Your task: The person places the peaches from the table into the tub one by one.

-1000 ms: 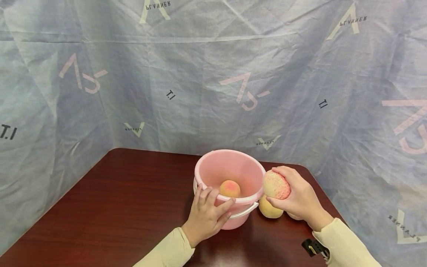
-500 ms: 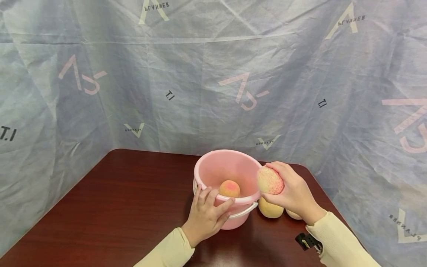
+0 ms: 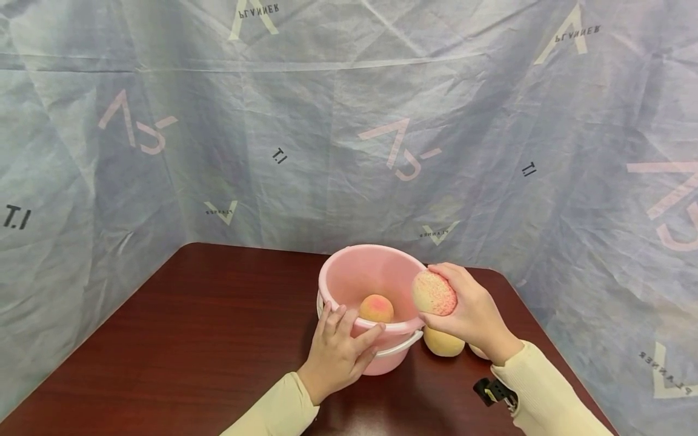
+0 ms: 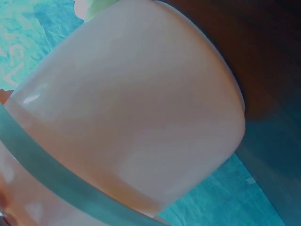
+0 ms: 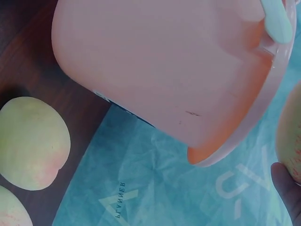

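Note:
A pink bucket (image 3: 376,266) stands upright on the table, with one peach (image 3: 376,309) lying inside. My left hand (image 3: 338,348) grips the bucket's near rim, its fingers laid over the edge; the left wrist view is mostly the bucket's outer wall (image 4: 131,94). At the right side of the rim, my right hand (image 3: 474,312) holds a pale peach with red speckles (image 3: 433,293) between thumb and fingers. Below that hand a yellowish peach (image 3: 444,343) rests on the table, and another peach (image 5: 11,212) beside it is partly cut off in the right wrist view.
The white handle (image 3: 400,345) hangs down the bucket's near side. Dark red-brown tabletop (image 3: 218,327) stretches to the left. Grey printed cloth (image 3: 305,121) hangs behind and on both sides. A black wrist device (image 3: 491,392) sits by the right sleeve.
My right hand has carried the speckled peach leftward, up to the bucket's right rim. The left hand and the bucket have stayed in place.

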Motion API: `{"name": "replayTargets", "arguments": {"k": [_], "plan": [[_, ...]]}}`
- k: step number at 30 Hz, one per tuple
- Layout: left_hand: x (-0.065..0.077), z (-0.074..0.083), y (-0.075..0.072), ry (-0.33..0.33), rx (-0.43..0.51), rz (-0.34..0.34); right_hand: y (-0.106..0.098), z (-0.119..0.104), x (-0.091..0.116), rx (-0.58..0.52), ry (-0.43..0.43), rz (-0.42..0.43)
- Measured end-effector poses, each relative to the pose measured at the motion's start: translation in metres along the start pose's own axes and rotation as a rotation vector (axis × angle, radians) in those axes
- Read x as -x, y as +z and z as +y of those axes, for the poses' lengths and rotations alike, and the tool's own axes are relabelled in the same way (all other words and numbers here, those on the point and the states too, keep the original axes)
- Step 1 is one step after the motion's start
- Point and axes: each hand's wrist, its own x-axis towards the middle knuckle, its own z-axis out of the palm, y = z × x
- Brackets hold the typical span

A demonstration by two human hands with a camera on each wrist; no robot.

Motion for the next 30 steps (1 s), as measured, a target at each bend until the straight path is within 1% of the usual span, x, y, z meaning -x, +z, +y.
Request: {"name": "replayTargets", "arguments": {"k": [4, 15, 23, 30], "plan": [[0.000, 0.001, 0.000, 0.001, -0.005, 0.000, 0.002, 0.000, -0.001, -0.007, -0.002, -0.008], [-0.003, 0.000, -0.001, -0.001, -0.014, 0.005, 0.004, 0.000, -0.008, 0.026, -0.036, -0.025], [-0.003, 0.000, -0.001, -0.003, -0.014, 0.010, 0.004, -0.004, -0.015, 0.066, 0.002, -0.107], [-0.006, -0.002, -0.001, -0.013, 0.005, 0.059, 0.006, -0.005, -0.017, 0.061, 0.042, -0.140]]}}
